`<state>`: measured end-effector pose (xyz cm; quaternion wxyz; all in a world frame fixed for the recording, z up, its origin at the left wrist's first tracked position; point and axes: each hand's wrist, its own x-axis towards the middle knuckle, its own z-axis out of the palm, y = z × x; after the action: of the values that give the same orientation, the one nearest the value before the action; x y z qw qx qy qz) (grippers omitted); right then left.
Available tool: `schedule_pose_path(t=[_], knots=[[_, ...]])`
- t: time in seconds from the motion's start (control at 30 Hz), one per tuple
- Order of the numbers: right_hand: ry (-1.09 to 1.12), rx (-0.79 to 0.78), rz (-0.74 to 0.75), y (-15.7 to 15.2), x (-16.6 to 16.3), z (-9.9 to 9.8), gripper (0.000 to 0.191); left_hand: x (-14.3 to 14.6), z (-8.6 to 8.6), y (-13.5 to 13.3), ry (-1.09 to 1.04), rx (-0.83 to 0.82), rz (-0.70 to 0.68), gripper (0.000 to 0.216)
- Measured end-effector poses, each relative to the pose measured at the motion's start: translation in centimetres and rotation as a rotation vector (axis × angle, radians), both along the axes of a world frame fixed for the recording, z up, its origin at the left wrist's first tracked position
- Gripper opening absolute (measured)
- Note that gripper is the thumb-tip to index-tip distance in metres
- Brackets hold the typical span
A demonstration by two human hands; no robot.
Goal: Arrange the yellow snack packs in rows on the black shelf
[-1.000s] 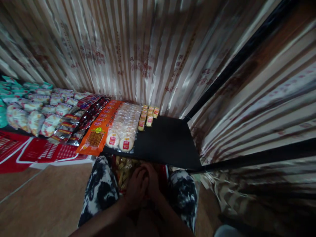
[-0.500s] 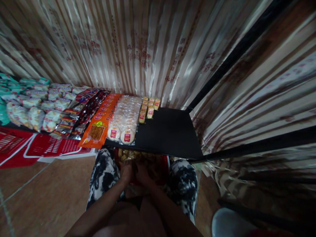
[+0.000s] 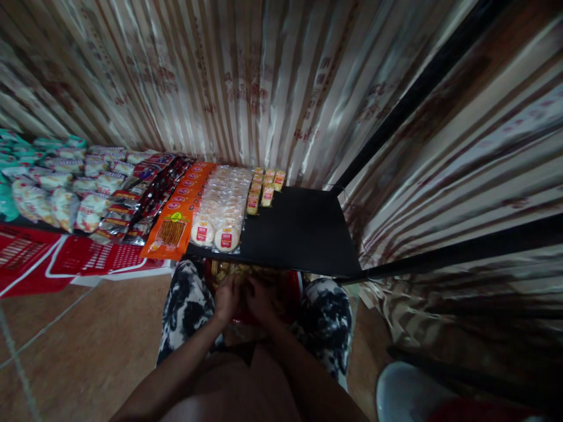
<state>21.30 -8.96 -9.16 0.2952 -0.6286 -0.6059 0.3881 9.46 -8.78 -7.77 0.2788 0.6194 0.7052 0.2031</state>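
My left hand (image 3: 226, 298) and my right hand (image 3: 259, 299) are side by side low in the head view, between my knees in black-and-white trousers. Both reach into a red basket (image 3: 294, 296) that holds small yellow snack packs (image 3: 229, 272). The fingers curl down among the packs; what they grip is hidden in the dark. Just above the hands is the front edge of a black shelf (image 3: 299, 234).
On the shelf lie rows of goods: small yellow packs (image 3: 264, 189), clear packs of round cakes (image 3: 222, 214), orange packets (image 3: 176, 220), dark red packets (image 3: 145, 196), white bags (image 3: 65, 199). Red baskets (image 3: 79, 261) stand below left. Striped curtains hang behind and right. A white stool (image 3: 409, 392) is bottom right.
My hands have moved forward and deeper into the red basket under the shelf edge. The view has tilted slightly, bringing the white stool into sight.
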Motion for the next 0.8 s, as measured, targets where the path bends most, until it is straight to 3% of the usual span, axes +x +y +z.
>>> schedule_pose_path(t=[0.3,0.5,0.8], knots=[[0.109,0.127,0.016,-0.5,1.8,3.8,0.031,0.6,3.6,0.2,-0.32,0.049,0.141,0.033],[0.096,0.182,-0.043,-0.8,2.0,6.3,0.037,1.4,5.7,1.2,-0.474,0.088,0.174,0.031],[0.257,0.048,-0.002,1.2,3.3,9.7,0.035,2.3,8.8,3.3,-0.657,0.076,0.151,0.033]])
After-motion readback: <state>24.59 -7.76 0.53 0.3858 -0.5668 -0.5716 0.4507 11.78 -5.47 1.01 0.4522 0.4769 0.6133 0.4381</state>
